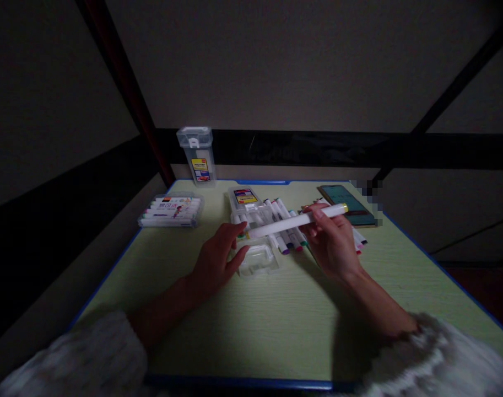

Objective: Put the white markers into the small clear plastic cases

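Note:
A white marker point(290, 221) with a yellow end is gripped in my right hand point(331, 240), slanting slightly up to the right above the table. My left hand point(218, 253) is open beside the marker's left end, its thumb and forefinger apart. I cannot tell whether the forefinger touches the marker. Beneath the marker lies a clear plastic case point(241, 198) with a yellow and blue label, its lid point(259, 264) swung open toward me. Several white markers point(282, 242) with coloured ends lie to the right of the case, some hidden behind my right hand.
A tall clear case point(196, 151) stands at the back left of the pale green table point(251, 325). In front of it, a flat clear box point(172, 210) holds several markers. A phone point(346, 204) lies at the back right. Blue edging runs round the table, with a wall behind.

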The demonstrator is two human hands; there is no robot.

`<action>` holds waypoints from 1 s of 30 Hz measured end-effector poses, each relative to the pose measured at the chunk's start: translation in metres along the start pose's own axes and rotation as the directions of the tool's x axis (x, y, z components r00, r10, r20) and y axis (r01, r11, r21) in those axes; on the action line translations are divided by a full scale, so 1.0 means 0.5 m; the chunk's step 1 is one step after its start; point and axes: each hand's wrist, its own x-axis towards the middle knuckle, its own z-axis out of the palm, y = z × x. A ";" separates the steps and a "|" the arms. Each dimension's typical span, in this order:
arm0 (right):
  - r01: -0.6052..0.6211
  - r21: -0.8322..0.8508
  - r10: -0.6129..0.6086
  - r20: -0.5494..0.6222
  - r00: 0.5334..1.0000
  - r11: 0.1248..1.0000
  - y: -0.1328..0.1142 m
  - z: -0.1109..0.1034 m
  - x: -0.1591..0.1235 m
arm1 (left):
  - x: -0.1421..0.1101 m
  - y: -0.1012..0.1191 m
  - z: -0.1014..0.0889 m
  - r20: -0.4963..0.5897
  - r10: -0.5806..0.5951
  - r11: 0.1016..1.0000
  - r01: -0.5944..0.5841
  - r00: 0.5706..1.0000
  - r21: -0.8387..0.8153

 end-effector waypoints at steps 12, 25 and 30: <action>-0.046 -0.001 0.046 0.012 0.999 0.999 0.002 0.000 -0.005 | 0.000 0.007 -0.006 0.022 0.176 0.979 -0.178 0.984 0.098; -0.109 -0.004 0.109 0.069 0.992 0.994 -0.002 0.003 -0.007 | -0.004 0.006 -0.005 0.078 0.315 0.941 -0.322 0.946 0.105; -0.168 -0.045 0.173 0.160 0.972 0.985 -0.004 0.005 -0.013 | -0.002 0.012 -0.009 0.119 0.396 0.908 -0.407 0.911 0.095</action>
